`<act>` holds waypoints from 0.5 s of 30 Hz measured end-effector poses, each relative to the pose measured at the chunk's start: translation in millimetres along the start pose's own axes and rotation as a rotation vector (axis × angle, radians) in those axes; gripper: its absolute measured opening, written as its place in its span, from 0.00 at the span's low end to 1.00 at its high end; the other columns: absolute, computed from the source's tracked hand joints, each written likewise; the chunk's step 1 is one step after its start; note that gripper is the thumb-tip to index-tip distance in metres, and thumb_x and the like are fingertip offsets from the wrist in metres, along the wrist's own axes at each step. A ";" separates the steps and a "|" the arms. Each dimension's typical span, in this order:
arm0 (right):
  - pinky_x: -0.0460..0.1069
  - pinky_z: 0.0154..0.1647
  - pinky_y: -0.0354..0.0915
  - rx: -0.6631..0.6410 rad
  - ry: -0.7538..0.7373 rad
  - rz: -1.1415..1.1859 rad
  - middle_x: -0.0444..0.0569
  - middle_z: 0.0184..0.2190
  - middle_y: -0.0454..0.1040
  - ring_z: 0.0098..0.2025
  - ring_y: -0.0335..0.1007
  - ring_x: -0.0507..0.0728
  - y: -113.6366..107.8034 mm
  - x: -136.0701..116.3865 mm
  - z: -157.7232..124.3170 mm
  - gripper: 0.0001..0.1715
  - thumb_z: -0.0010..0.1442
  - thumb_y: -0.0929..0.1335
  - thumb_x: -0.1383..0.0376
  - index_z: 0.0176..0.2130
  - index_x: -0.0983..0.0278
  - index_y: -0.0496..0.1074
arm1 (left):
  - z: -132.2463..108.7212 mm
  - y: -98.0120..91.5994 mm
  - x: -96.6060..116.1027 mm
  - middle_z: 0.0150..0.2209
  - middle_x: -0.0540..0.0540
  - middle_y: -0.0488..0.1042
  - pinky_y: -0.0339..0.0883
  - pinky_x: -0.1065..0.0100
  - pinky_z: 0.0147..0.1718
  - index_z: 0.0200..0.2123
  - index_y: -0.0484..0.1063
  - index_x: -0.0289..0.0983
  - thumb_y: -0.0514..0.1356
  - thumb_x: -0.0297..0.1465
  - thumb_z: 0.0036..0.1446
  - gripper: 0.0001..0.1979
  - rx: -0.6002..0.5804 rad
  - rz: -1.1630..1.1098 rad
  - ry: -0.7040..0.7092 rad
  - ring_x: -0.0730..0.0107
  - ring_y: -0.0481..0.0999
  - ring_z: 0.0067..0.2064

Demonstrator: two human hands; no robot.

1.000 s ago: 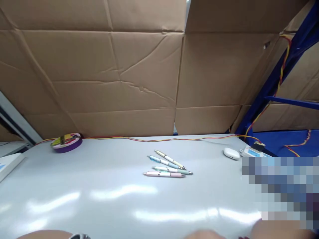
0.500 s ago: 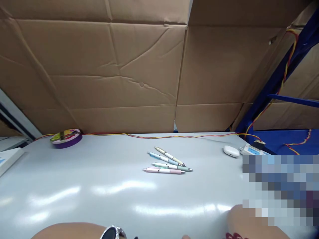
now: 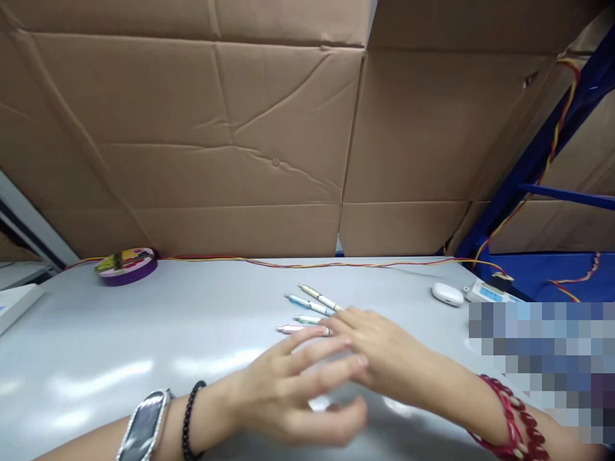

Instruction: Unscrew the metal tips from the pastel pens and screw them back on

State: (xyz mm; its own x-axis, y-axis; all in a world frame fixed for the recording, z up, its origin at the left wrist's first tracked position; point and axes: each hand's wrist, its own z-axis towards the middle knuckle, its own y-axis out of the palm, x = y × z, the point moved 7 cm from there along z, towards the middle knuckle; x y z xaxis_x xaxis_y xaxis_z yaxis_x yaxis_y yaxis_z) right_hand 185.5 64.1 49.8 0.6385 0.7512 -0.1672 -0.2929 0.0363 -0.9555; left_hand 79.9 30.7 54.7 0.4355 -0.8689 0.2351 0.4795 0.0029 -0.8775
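Several pens with white middles lie on the white table: a yellow one (image 3: 319, 296), a blue one (image 3: 307, 303), a green one (image 3: 306, 319) and a pink one (image 3: 291, 329). My right hand (image 3: 372, 342) covers their right ends, back of the hand up. Its fingers are mostly hidden, so any hold on the pens cannot be made out. Just in front, my left hand (image 3: 298, 390) hovers open, fingers spread and pointing right, overlapping the right hand in view. A watch (image 3: 147, 426) and a black bead bracelet (image 3: 191, 416) are on the left wrist.
A round purple box (image 3: 127, 267) stands at the back left. A white earbud case (image 3: 448, 294) and a power strip (image 3: 487, 292) sit at the back right. A twisted red-yellow wire (image 3: 269, 262) runs along the back edge, before cardboard (image 3: 269, 128). The right side is pixelated.
Both hands have come up from the bottom edge to the middle of the table. My right hand now covers part of the pens, which lie as before.
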 end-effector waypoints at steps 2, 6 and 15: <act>0.64 0.51 0.61 0.044 0.096 0.007 0.62 0.56 0.64 0.56 0.60 0.70 -2.1 30.6 0.7 0.34 0.58 0.67 0.55 0.59 0.66 0.59 | -6.4 -9.1 -15.6 0.59 0.44 0.63 0.57 0.49 0.57 0.50 0.68 0.44 0.56 0.25 0.56 0.18 0.067 0.184 0.014 0.51 0.57 0.61; 0.59 0.53 0.62 0.040 0.140 0.130 0.59 0.56 0.64 0.55 0.62 0.65 20.6 56.0 3.1 0.34 0.59 0.65 0.60 0.61 0.66 0.54 | -17.5 3.1 -70.4 0.65 0.37 0.45 0.52 0.45 0.57 0.60 0.55 0.38 0.58 0.30 0.55 0.30 -0.036 0.215 -0.280 0.42 0.43 0.65; 0.60 0.59 0.57 0.119 0.222 0.414 0.57 0.58 0.61 0.60 0.57 0.61 32.0 55.2 15.2 0.30 0.60 0.63 0.65 0.60 0.64 0.54 | -15.1 14.1 -90.8 0.60 0.42 0.60 0.55 0.50 0.57 0.58 0.58 0.43 0.56 0.35 0.60 0.23 -0.148 0.110 -0.362 0.52 0.56 0.62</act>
State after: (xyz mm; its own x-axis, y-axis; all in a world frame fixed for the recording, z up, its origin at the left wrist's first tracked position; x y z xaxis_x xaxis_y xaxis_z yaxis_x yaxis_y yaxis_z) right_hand 200.6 116.8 13.7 0.5841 0.5601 -0.5875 -0.6252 -0.1512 -0.7657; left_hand 35.6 102.2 14.6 0.7306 -0.6372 0.2455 0.3119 -0.0084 -0.9501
